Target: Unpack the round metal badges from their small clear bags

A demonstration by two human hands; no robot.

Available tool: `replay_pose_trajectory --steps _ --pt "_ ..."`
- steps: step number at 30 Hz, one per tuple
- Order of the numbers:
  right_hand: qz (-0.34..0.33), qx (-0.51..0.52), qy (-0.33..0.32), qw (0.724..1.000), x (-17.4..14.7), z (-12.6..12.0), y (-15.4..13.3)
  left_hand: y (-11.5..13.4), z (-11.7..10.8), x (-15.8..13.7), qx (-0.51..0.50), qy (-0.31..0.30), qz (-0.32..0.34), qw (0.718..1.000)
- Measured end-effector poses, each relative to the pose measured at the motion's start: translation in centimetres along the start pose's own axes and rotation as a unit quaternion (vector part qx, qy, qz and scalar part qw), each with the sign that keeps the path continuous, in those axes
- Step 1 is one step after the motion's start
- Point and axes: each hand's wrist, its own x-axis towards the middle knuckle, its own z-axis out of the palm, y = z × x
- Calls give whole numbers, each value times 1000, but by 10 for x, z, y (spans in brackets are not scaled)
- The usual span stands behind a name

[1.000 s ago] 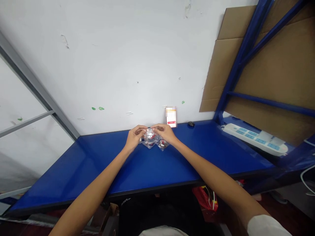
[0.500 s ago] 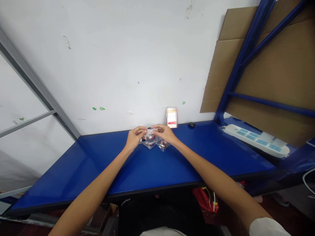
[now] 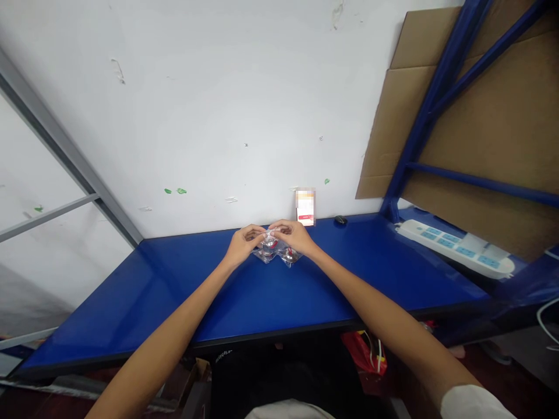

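Between my hands is a clear plastic bag (image 3: 264, 256) with shiny, rounded metal pieces showing red parts inside. My left hand (image 3: 244, 244) pinches the bag's upper edge from the left, thumb against curled fingers. From the right, my right hand (image 3: 293, 235) pinches the same edge, its thumb close to the left one. One shiny round piece with a red part (image 3: 290, 254) lies under my right hand, wrapped in clear plastic. I cannot tell exactly what the metal pieces are.
The blue table (image 3: 183, 291) meets a white wall. A phone-like screen (image 3: 305, 206) leans there, beside a black computer mouse (image 3: 340, 220). A white power strip (image 3: 454, 247) lies at right near a blue frame and cardboard (image 3: 379, 134). A red bag (image 3: 367, 352) is below the table edge.
My fingertips have shifted slightly on the bag's upper edge, and the plastic between them has changed shape. Both hands still hold the bag in nearly the same place.
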Motion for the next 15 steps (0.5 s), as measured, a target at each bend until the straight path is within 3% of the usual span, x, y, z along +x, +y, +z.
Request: replay_pose_trajectory --steps 15 --pt "4 -22 -16 1000 1 -1 -3 -6 -1 1 44 14 7 999"
